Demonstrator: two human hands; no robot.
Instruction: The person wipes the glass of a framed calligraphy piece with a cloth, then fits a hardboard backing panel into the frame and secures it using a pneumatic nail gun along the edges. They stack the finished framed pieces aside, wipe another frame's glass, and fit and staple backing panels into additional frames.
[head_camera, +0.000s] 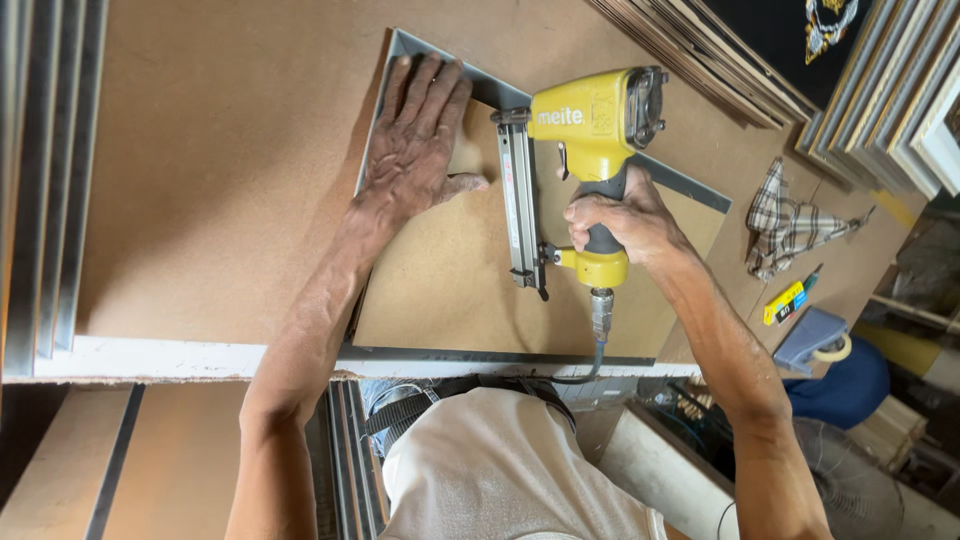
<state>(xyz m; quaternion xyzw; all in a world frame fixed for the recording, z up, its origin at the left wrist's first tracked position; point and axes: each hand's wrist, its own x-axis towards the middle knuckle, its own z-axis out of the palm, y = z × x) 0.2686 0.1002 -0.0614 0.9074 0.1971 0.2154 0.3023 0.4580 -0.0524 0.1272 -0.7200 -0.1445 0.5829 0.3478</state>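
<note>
While hands work — checked cloth (790, 222) beside, stacked frames (890, 90) beyond.

We are in a picture-framing workshop. Our desk (210, 150) is a broad sheet of brown board, and on it lies a grey frame (440, 62) with its backing board (450, 280). A yellow air stapler (590, 130) with a hose rests on it. Stacks of frame mouldings (890, 90) lean at the far right, more lengths (50, 180) stand at the left, and a checked rag (790, 225) lies nearby.
</note>
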